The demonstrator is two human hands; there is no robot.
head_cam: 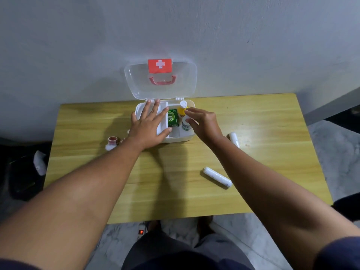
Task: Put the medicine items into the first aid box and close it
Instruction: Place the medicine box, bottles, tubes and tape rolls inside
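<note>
The white first aid box stands at the table's far edge, its clear lid propped up against the wall. Inside lie a green packet, a yellow bottle with a white cap and a white bottle. My left hand lies flat, fingers spread, on the white tray in the box's left half. My right hand pinches the yellow bottle with its fingertips over the box's right side. Two white bandage rolls lie on the table to the right. A small brown bottle stands left of the box.
The yellow wooden table stands against a grey wall. A white object lies on the dark floor at the left. A power strip with a red switch lies under the table's near edge.
</note>
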